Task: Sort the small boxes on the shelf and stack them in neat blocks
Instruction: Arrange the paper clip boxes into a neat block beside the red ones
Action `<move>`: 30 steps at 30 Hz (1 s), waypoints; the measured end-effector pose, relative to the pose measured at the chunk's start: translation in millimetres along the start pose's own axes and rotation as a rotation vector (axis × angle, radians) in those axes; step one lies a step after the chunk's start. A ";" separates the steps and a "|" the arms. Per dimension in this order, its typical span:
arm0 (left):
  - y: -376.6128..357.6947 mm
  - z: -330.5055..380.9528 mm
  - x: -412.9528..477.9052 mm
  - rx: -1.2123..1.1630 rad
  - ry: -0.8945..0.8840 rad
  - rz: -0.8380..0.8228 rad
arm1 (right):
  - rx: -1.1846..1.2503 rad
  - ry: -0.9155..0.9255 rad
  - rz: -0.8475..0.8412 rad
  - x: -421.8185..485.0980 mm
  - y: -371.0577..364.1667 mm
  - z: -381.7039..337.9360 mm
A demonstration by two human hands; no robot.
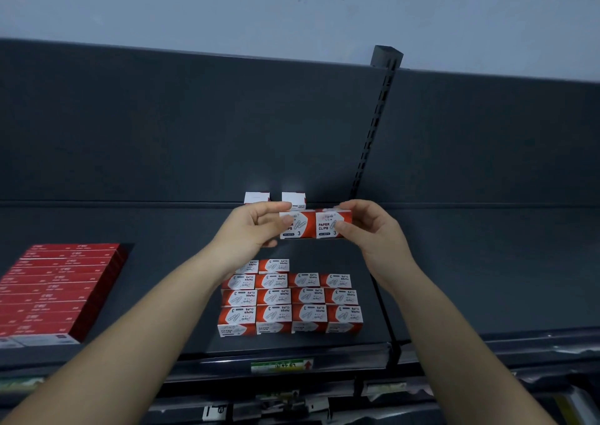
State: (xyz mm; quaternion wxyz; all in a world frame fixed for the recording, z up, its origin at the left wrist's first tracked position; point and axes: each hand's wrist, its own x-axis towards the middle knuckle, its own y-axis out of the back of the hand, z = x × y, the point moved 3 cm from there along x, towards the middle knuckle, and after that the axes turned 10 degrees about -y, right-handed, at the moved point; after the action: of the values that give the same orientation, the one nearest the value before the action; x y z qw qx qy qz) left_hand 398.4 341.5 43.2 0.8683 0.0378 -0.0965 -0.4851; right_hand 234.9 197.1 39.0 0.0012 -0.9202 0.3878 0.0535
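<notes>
Aloft, edges seemingly flush: left box [303,226] in left hand's [255,226] pinching grip, right box [325,224] in right hand's [370,226].

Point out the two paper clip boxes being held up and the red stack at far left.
left paper clip box [304,227]: head view, uncovered part of its front face.
right paper clip box [325,226]: head view, printed label on its front.
red stack [58,281]: head view, middle of its top.

Both bare forearms reach up and forward from the lower corners and converge toward the middle. The left hand [256,226] pinches the left paper clip box [300,229], thumb in front, fingers [269,208] curled over its top. The right hand [373,233] pinches the right paper clip box [326,224] the same way.
</notes>
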 end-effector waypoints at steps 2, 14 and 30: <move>-4.0 -2.9 0.4 0.161 -0.043 -0.016 | -0.158 0.010 -0.007 -0.4 6.3 2.3; -38.6 -41.9 10.4 0.603 -0.100 -0.179 | -0.718 0.008 -0.038 9.4 17.2 38.2; -47.6 -72.9 2.5 0.861 -0.132 -0.340 | -0.628 -0.158 -0.132 1.7 9.0 75.0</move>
State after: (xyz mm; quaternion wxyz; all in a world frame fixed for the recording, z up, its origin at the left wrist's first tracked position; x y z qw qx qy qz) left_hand 374.9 312.3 -35.4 0.6738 0.3790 -0.3368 -0.5375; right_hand 222.3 192.9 -35.4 -0.2492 -0.8918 0.2905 0.2413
